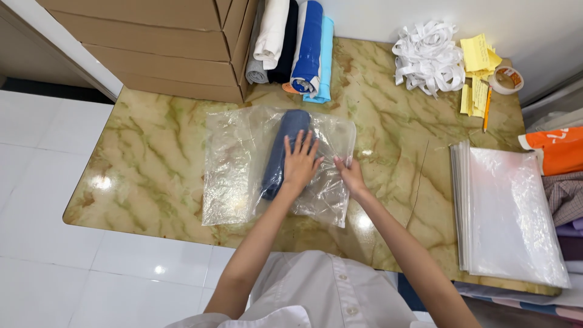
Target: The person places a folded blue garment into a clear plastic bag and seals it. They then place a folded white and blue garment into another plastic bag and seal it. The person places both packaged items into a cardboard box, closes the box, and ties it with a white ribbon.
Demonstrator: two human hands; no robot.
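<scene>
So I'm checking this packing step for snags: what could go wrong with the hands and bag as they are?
The left hand presses flat on the dark blue rolled garment in the clear plastic bag, so the thin film might crease or tear under it. The right hand only pinches the bag's right side; that grip could slip. The bag lies on glossy marble and may slide.

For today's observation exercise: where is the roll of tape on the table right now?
In the head view, the roll of tape lies at the table's far right corner, just right of the yellow paper slips and the pile of white strips.
</scene>
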